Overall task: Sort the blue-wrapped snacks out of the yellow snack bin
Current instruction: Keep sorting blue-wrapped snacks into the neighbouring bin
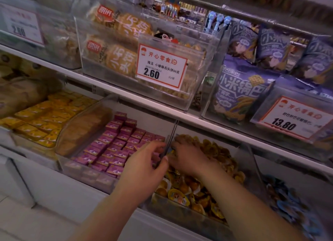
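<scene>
1. Two bare forearms reach up from the bottom edge toward a lower shelf of clear snack bins.
2. Her or his left hand (144, 161) hovers at the clear divider (171, 138) between two bins, fingers loosely curled with the thumb against the divider's edge; I cannot tell whether it pinches anything.
3. Just across that divider, the right hand (187, 156) is dug palm-down into the yellow snack bin (180, 213), its fingertips buried among the wrappers, so I cannot tell whether it grips a piece.
4. Yellow-orange wrapped snacks (180, 197) fill that bin, heaped all around and below the right hand.
5. Blue-wrapped snacks (288, 208) show in the next bin, well off to the outer side of the right wrist; they are blurred, and none is clearly visible under or beside the fingers in the yellow bin.
6. On the far side of the left hand lie neat rows of purple boxed snacks (115, 147), and beyond those a bin of yellow boxed snacks (43, 118).
7. Above both hands, on the upper shelf, a clear bin carries a price tag (160, 66) reading 2.60, and to its right stand purple snack bags (241, 89) with a tag reading 13.80 (288, 118).
</scene>
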A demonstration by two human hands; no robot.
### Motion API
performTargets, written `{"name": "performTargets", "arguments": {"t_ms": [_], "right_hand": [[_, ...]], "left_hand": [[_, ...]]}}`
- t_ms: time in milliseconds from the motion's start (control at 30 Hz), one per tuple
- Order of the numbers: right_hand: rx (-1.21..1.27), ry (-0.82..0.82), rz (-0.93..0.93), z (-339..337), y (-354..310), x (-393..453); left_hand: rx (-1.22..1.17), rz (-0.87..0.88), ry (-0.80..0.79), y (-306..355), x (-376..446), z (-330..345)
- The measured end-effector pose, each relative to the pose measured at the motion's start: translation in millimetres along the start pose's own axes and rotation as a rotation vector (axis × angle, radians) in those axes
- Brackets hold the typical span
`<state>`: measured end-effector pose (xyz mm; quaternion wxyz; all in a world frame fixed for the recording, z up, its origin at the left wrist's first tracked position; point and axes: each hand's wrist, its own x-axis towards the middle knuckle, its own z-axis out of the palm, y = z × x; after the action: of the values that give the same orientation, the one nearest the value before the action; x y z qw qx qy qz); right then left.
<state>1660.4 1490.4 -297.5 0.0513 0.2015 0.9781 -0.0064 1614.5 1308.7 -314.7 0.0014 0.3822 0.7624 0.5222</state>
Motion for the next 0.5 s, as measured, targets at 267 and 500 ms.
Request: {"name": "performTargets", "arguments": {"t_ms": [267, 500], "right_hand": [[0.110, -0.073, 0.051, -10, 63, -24], [0.249, -0.151, 0.120, -29, 91, -54]], "left_hand": [[-0.031, -0.001, -0.007, -1, 1, -5], [0.090, 0.062, 0.054, 4, -1, 0]]}}
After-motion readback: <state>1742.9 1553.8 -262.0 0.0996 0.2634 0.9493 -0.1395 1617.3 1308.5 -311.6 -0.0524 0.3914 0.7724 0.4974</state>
